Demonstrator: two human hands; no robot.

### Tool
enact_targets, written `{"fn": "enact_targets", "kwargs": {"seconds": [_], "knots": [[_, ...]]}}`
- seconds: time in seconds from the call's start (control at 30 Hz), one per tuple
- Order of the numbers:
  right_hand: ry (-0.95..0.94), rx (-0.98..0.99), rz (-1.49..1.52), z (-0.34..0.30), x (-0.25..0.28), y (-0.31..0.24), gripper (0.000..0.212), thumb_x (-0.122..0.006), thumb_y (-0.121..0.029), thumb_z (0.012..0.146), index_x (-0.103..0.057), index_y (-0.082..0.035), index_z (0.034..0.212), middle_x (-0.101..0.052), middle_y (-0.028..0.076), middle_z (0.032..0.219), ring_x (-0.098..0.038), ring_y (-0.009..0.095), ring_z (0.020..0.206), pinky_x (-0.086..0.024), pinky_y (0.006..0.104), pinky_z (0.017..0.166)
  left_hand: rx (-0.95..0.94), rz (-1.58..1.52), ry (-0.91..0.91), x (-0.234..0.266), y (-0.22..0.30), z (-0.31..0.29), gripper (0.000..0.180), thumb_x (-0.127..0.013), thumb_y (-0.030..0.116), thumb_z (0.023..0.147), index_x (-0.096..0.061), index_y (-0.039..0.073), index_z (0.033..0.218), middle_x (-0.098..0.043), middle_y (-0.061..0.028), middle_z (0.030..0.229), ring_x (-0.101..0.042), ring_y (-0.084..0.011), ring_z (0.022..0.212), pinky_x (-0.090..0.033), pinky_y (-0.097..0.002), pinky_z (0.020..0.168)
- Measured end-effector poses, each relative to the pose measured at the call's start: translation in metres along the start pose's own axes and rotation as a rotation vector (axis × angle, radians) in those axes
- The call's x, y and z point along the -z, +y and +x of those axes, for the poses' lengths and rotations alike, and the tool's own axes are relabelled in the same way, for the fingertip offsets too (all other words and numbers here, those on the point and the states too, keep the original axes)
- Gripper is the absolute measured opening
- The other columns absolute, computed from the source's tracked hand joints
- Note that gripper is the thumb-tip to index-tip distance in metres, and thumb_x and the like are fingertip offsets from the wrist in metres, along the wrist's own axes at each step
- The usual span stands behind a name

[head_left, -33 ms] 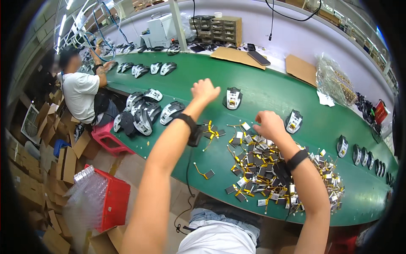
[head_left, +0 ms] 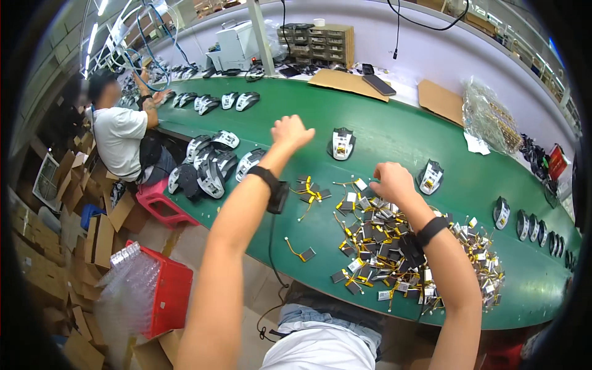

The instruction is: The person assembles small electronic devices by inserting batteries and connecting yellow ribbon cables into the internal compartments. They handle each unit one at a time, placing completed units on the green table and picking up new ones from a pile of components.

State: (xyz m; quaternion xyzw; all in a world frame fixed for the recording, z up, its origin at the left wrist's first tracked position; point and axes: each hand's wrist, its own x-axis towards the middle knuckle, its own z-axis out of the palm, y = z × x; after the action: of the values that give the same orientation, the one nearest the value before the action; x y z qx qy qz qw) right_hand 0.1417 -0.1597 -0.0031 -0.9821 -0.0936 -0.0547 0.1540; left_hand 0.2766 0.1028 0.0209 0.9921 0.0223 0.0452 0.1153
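My left hand (head_left: 292,132) hovers over the green bench, left of an open mouse body (head_left: 341,145). Its thumb points out to the right, apart from the bent fingers, and nothing shows in it. My right hand (head_left: 394,180) is closed above the far edge of a heap of small wired batteries (head_left: 375,233); whatever its fingertips hold is hidden. Another mouse body (head_left: 431,177) lies just right of that hand. Below my left hand is a small cluster of batteries (head_left: 313,195), with a single battery (head_left: 307,254) nearer me. Several mouse shells (head_left: 211,176) are grouped at the left.
A person (head_left: 122,139) works at the far left, above a pink stool (head_left: 159,205). A red crate (head_left: 174,296) stands on the floor. Along the back lie cardboard (head_left: 339,82), a phone (head_left: 378,85) and a plastic bag (head_left: 487,117). A cable (head_left: 271,246) hangs by my left wrist.
My left hand has shifted slightly left, away from the mouse body in the middle. My right hand has stayed by the battery heap.
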Motion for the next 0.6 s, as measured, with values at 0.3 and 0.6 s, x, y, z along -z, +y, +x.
{"fn": "enact_targets", "kwargs": {"seconds": [0.3, 0.6], "knots": [[0.005, 0.158, 0.012, 0.014, -0.025, -0.001, 0.011, -0.062, -0.011, 0.073, -0.070, -0.004, 0.075, -0.067, 0.018, 0.084, -0.065, 0.035, 0.085, -0.054, 0.0445, 0.079, -0.171, 0.156, -0.280, 0.011, -0.166, -0.023, 0.097, -0.081, 0.060, 0.060, -0.052, -0.008, 0.123, -0.059, -0.0274, 0.119, -0.056, -0.0390, 0.114, -0.045, -0.0420, 0.098], [0.117, 0.013, 0.835, -0.040, 0.045, -0.023, 0.018, -0.068, -0.016, 0.083, -0.066, 0.001, 0.085, -0.067, 0.004, 0.074, -0.061, 0.010, 0.067, -0.048, 0.0260, 0.064, -0.092, -1.492, -0.175, 0.031, -0.069, -0.119, 0.058, -0.069, 0.047, 0.085, -0.054, 0.001, 0.117, -0.067, -0.0156, 0.101, -0.067, -0.0249, 0.088, -0.054, -0.0352, 0.077]]}}
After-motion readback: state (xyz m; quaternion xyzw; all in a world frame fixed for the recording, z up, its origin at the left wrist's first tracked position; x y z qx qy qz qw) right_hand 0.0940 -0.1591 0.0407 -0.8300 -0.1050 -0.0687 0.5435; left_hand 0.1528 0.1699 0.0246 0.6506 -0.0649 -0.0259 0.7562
